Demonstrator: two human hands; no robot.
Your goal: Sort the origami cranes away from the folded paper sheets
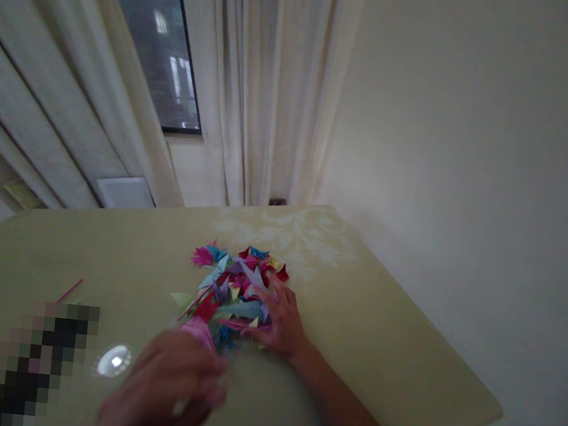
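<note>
A heap of folded paper pieces (239, 309), with pointed tips like origami cranes, lies on the table in red, pink, blue, purple and pale green. Over the heap's right side rests my right hand (281, 316), its fingers spread and touching the papers. My left hand (168, 376) is close to the camera, at the heap's near left, and slightly blurred. Its fingers are curled together, hiding whatever they may hold. Just beyond its knuckles shows a pink folded paper (199, 331); whether the hand touches it I cannot tell.
The pale yellow-green table (378, 329) has a corner at the right, close to a white wall (470, 157). A thin pink stick (69, 291) lies on the left, beside a pixelated dark patch. Light reflects off the tabletop. Curtains (270, 91) and a window (154, 40) stand behind.
</note>
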